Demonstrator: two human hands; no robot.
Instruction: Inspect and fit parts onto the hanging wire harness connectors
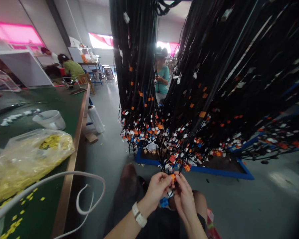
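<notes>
While your left hand (157, 186) is pinching that orange connector (173, 177), your right hand (184, 190)'s got it pinched too, black cables (137, 56) dangling ahead.

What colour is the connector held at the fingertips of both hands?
Orange: the connector shows in the head view.

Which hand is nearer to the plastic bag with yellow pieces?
Left. The left hand holds the orange piece, right of the bag and past the table edge; the right hand, also at the piece, is farther right.
</notes>
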